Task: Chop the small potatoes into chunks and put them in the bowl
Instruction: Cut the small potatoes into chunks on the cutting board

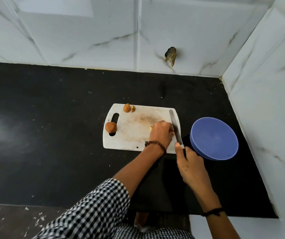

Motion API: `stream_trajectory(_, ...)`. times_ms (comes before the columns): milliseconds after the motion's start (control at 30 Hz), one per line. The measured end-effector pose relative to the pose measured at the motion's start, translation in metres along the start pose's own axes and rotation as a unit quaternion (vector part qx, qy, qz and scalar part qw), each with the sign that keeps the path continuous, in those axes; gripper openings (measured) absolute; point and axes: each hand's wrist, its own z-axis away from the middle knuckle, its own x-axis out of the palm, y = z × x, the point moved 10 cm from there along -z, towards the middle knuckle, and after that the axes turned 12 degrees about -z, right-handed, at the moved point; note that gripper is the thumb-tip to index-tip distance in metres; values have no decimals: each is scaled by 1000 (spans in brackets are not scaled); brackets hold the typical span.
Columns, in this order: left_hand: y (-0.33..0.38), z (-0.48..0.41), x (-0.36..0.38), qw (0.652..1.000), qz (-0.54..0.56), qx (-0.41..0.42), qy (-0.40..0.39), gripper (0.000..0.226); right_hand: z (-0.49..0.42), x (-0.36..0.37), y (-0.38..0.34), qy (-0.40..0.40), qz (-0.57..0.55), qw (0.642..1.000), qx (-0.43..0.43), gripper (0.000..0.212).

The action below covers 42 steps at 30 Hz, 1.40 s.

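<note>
Kitchen: black counter (52, 135), tiled walls (86, 40)

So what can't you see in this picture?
All in the head view:
- Potato pieces: the left hand holds them and covers all but a yellow edge, so they cannot be counted.
- Knife: its handle is hidden inside the right hand.
- Cutting board: the left wrist hides part of its near edge.
- Dark thing on the wall: too small to tell what it is.
</note>
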Motion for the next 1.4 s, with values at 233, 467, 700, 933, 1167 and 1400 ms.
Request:
stream_trajectory(233, -10, -7, -2, 1000, -3, -5, -8, 25, -15, 6, 0, -12, -7, 1000, 13, 48)
stream_trajectory(467, -72, 5, -31, 996, 10, -89, 22, 49, -17, 20, 1, -40, 0, 999, 16, 44)
stream_trajectory(700, -87, 7, -28, 987, 69, -148, 3, 27, -18, 29, 1, -56, 16, 998, 14, 43)
stream_trajectory(933, -100, 17, -25, 971, 181, -150, -47, 13, -17, 44, -3, -87, 27, 996, 0, 42)
stream_trajectory(1167, -88, 17, -30, 989, 92, -113, -20, 18, -18, 66, -5, -109, 64, 992, -15, 47)
stream_trajectory(1400, -85, 17, -33, 992, 66, -109, 1, 17, -22, 72, -5, -101, 98, 990, -23, 47)
